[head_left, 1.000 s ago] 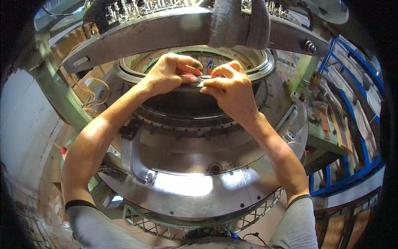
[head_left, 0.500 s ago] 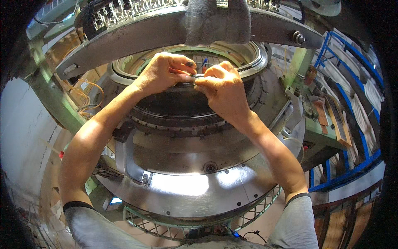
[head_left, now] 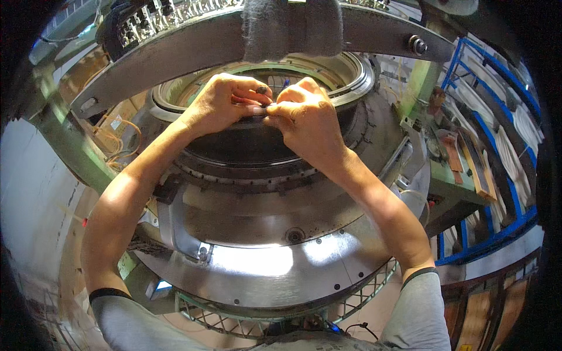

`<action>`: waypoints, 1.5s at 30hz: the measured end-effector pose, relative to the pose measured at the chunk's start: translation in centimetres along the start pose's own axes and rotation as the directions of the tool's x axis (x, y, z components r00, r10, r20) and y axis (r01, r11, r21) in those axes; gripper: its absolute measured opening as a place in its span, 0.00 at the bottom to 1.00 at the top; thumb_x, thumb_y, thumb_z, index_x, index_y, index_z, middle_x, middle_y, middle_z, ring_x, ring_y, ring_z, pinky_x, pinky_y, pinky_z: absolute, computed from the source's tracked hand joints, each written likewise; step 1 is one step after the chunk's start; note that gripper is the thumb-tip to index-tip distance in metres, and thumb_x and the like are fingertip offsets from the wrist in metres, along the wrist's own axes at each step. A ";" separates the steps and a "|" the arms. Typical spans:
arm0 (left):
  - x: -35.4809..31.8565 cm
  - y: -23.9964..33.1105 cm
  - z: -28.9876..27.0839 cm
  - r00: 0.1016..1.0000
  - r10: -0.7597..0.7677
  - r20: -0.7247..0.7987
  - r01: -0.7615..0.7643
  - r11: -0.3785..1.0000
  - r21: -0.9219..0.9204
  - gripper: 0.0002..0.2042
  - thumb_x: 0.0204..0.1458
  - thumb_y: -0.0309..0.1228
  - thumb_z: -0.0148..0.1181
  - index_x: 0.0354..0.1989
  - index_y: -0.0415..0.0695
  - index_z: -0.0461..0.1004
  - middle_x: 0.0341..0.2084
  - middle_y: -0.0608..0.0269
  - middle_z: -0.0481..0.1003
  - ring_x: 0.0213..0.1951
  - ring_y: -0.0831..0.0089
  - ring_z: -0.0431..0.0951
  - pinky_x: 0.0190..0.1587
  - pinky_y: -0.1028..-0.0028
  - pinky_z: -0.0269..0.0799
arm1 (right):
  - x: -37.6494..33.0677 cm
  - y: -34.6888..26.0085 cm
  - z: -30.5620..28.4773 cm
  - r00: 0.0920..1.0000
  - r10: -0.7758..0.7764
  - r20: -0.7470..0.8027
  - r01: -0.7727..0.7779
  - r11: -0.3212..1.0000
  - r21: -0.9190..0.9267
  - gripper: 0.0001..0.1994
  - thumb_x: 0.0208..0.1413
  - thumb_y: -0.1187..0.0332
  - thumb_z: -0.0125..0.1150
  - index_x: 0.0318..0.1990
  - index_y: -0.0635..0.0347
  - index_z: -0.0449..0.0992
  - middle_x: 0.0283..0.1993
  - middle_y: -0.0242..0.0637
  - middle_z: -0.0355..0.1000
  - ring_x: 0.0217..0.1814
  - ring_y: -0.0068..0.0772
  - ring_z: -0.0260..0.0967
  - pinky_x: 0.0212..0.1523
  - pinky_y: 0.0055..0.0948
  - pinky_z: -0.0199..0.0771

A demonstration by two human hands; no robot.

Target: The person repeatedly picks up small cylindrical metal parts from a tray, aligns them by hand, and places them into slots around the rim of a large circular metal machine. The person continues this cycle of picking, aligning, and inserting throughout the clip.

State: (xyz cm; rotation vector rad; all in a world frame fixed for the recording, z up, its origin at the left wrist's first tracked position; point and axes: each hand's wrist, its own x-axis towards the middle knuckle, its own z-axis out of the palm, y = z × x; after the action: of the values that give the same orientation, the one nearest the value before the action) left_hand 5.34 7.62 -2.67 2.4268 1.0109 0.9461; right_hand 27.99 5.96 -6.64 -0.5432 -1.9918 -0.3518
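Note:
My left hand (head_left: 219, 106) and my right hand (head_left: 310, 117) meet over the near rim of a round metal ring (head_left: 358, 88) on a large machine. Both are closed, thumbs and fingertips pinched almost together. Whatever lies between the fingertips is too small and covered to name. A small dark round piece (head_left: 261, 90) shows at the curled fingers of my left hand; its kind is unclear. Below the hands is the dark wall of a cylinder (head_left: 246, 140). Behind the fingers, inside the ring, a small blue thing (head_left: 286, 83) is partly hidden.
A thick grey metal beam (head_left: 193, 57) crosses above the hands, with grey fuzzy cloth (head_left: 293, 32) hanging over it. A wide steel plate (head_left: 234, 281) curves round the near side. Green posts (head_left: 73, 131) stand at the sides. At right is a blue rack (head_left: 497, 158) with white material.
The view has shifted slightly, so the scene sits a little further left and up. My right hand's fingers have curled in closer to my left fingertips, and the metallic glint between them is now covered.

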 end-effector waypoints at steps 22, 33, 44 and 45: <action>0.8 1.3 0.7 0.998 -0.043 -0.036 0.042 0.999 -0.013 0.15 0.55 0.19 0.70 0.51 0.34 0.79 0.38 0.50 0.86 0.43 0.69 0.87 0.47 0.71 0.83 | 1.0 4.5 -3.2 0.933 -0.023 0.358 -0.009 0.996 0.087 0.22 0.47 0.59 0.79 0.48 0.60 0.85 0.48 0.39 0.82 0.54 0.45 0.74 0.59 0.43 0.75; 2.5 1.1 2.6 0.995 -0.026 -0.092 0.033 0.996 0.080 0.14 0.53 0.24 0.74 0.47 0.35 0.81 0.38 0.53 0.86 0.43 0.70 0.87 0.45 0.72 0.83 | 0.7 6.1 -3.0 0.937 0.016 0.349 -0.092 0.974 0.205 0.19 0.48 0.59 0.76 0.47 0.57 0.86 0.42 0.48 0.82 0.48 0.52 0.79 0.52 0.44 0.78; 3.3 1.7 3.0 0.982 -0.184 -0.043 0.183 0.983 -0.016 0.16 0.54 0.36 0.76 0.45 0.38 0.84 0.34 0.56 0.86 0.37 0.75 0.85 0.43 0.73 0.79 | 0.9 8.3 -4.8 0.855 0.037 0.517 -0.185 0.954 0.238 0.23 0.52 0.62 0.77 0.54 0.61 0.83 0.50 0.46 0.83 0.52 0.44 0.81 0.55 0.39 0.80; 3.4 1.8 3.1 0.980 -0.189 -0.056 0.190 0.981 0.029 0.16 0.54 0.36 0.76 0.45 0.38 0.84 0.34 0.56 0.86 0.37 0.75 0.85 0.43 0.73 0.79 | 1.0 8.5 -4.9 0.841 0.049 0.539 -0.213 0.946 0.246 0.23 0.52 0.62 0.77 0.54 0.61 0.83 0.51 0.47 0.83 0.52 0.44 0.81 0.55 0.38 0.80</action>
State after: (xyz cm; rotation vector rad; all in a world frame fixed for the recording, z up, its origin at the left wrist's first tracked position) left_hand 10.17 8.65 -2.47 2.2929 1.2609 0.9378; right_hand 35.72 11.23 -3.43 -0.6256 -2.4611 0.2163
